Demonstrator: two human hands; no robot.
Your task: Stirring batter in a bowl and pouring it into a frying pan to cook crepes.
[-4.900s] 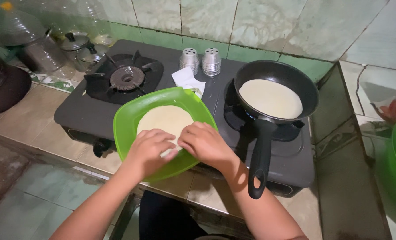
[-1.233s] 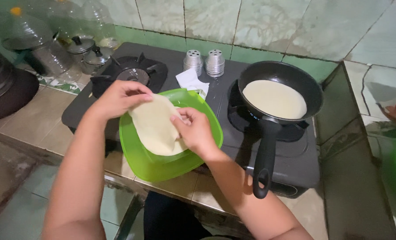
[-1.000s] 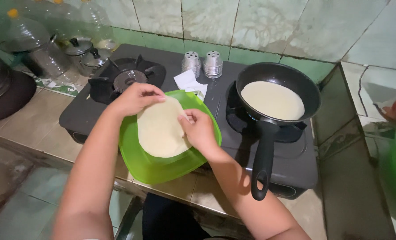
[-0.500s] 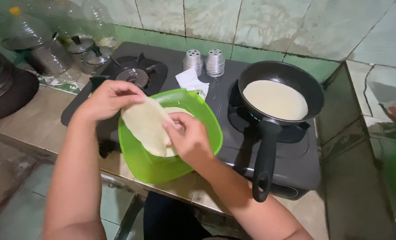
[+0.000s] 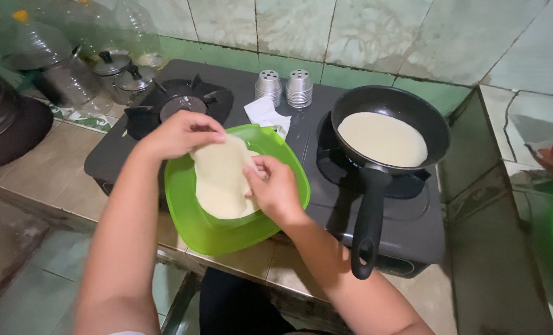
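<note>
Presently both hands, left (image 5: 177,133) and right (image 5: 275,189), pinch the thin crepe (image 5: 217,180) over the plate (image 5: 227,232); uneven pulling risks tearing.

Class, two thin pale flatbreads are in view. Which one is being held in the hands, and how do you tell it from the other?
The flatbread over the green plate: left hand and right hand grip its edges. The other flatbread lies flat, untouched, in the black frying pan.

Both hands, left hand (image 5: 178,132) and right hand (image 5: 275,189), lift a thin wrapper (image 5: 221,180) over the green plate (image 5: 227,232).

Pale green tiled wall (image 5: 363,31), beige tiled counter (image 5: 41,167), worn floor (image 5: 4,273)
</note>
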